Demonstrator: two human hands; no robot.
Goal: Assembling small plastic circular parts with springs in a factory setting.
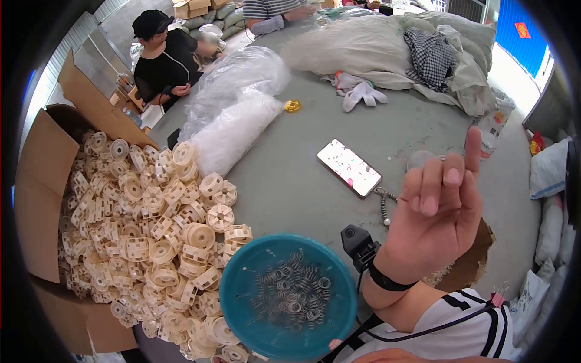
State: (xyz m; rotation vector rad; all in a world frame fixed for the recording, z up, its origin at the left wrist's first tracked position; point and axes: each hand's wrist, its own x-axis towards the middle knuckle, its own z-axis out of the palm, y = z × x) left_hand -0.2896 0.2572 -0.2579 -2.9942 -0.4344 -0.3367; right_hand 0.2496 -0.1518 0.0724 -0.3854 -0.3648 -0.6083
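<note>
My right hand (433, 212) is raised over the right side of the table, palm toward me. One finger points up and the others curl loosely, with nothing seen in them. Its wrist wears a black strap with a small black camera (357, 243). Beyond it lies a phone (350, 167) with a lit screen and a beaded strap (385, 209). A teal plastic bowl (233, 296) holds many small metal coil springs (293, 290). Left of the bowl is a heap of cream plastic round parts (163, 242). My left hand cannot be made out; a small pinkish patch shows at the bowl's near rim.
An open cardboard box (45, 187) borders the heap. Clear plastic bags (236, 124), a gold-coloured ring-shaped part (293, 106), white gloves (363, 95) and a pale cloth cover (363, 45) lie farther back. One person (169, 66) works at the far left, another (272, 15) at the back.
</note>
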